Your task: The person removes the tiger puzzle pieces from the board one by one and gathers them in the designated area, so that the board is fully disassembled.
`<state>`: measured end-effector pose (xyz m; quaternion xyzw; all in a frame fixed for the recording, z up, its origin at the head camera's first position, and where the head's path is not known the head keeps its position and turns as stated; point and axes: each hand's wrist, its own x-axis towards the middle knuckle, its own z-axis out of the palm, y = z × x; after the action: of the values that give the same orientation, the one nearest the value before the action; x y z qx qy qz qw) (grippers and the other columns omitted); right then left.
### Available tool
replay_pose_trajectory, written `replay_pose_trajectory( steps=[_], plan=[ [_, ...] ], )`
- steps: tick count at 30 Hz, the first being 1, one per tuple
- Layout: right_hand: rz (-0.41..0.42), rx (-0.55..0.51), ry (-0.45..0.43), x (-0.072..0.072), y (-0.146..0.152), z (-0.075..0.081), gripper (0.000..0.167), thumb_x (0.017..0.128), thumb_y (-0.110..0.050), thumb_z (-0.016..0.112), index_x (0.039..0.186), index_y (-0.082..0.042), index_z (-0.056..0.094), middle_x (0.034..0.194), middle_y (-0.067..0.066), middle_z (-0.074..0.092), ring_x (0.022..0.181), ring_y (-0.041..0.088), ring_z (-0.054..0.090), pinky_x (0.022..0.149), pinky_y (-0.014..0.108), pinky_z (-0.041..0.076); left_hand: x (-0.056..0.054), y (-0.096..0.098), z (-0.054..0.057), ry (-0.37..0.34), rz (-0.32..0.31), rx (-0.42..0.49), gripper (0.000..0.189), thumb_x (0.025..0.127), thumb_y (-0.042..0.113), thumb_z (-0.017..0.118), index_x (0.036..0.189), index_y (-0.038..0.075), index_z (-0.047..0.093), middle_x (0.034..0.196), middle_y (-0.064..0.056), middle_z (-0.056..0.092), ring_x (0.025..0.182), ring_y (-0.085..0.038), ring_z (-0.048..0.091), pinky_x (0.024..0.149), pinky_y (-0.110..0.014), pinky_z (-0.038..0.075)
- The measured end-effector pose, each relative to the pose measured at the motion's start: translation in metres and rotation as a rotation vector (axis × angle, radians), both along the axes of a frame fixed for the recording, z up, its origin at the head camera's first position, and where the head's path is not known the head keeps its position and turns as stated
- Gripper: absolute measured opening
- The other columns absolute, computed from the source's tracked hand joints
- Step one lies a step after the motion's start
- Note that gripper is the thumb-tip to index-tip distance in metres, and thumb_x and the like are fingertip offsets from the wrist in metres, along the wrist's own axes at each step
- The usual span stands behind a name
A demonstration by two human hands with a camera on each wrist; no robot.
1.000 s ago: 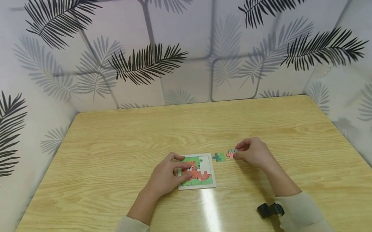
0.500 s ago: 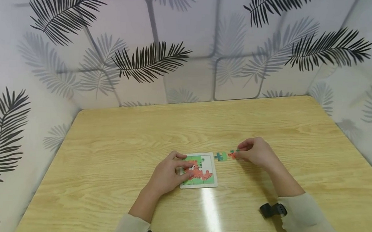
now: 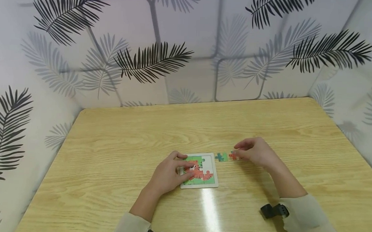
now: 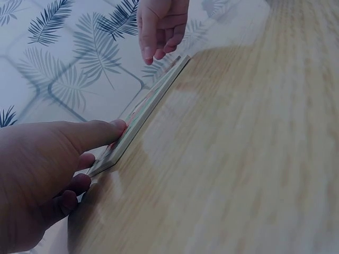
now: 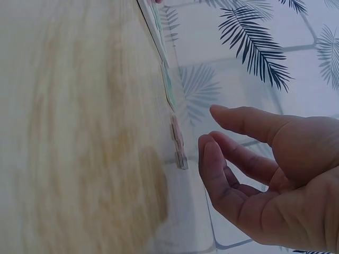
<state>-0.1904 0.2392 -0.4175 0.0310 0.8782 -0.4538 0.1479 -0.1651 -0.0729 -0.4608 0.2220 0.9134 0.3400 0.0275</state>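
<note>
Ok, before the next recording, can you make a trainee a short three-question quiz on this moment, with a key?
1. Choose one. The left hand rests on:
A) the wall
B) the puzzle tray
C) the right sleeve

2. True or false: every space in the puzzle tray is filled.

3. Name the loose piece lying between the puzzle tray and the red piece by the right hand.

Key:
1. B.
2. False; an unfilled space shows at its upper right in the head view.
3. The green piece.
</note>
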Motion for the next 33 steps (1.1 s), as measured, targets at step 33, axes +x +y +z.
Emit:
replay_pose_trajectory(
  steps=[33],
  plan=[
    [0.217,-0.185,-0.047,0.005,-0.018,0.0,0.035,0.089,-0.022,0.076,0.115,0.001,0.072,0.104,0.01,0.07,0.089,0.018,0.068,0.083,0.033,0.057,0.0,0.001,-0.001,-0.011,0.008,-0.002,0.031,0.089,0.038,0.076,0.115,0.023,0.077,0.127,0.001,0.059,0.081,-0.008,0.054,0.071,-0.025,0.044]
  ],
)
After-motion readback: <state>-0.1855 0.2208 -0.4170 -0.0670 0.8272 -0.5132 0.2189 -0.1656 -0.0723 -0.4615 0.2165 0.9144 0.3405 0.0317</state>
